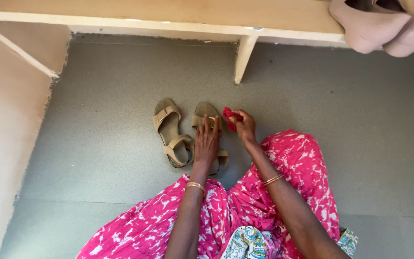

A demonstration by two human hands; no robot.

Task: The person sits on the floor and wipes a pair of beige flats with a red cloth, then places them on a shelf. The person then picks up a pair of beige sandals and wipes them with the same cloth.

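Observation:
Two tan strapped sandals lie side by side on the grey floor in the head view. My left hand (207,141) rests flat on the right sandal (206,111), fingers spread over its straps. The left sandal (171,132) lies untouched beside it. My right hand (244,125) is closed on a small crumpled red cloth (229,118), held just right of the right sandal's toe end. Both wrists wear gold bangles.
A pale wooden shelf (168,21) runs along the top, with an upright support (243,57) reaching the floor behind the sandals. Pinkish-beige shoes (374,29) hang over the shelf edge at top right. A wall (5,144) stands at left. My pink patterned skirt (293,168) covers the lower floor.

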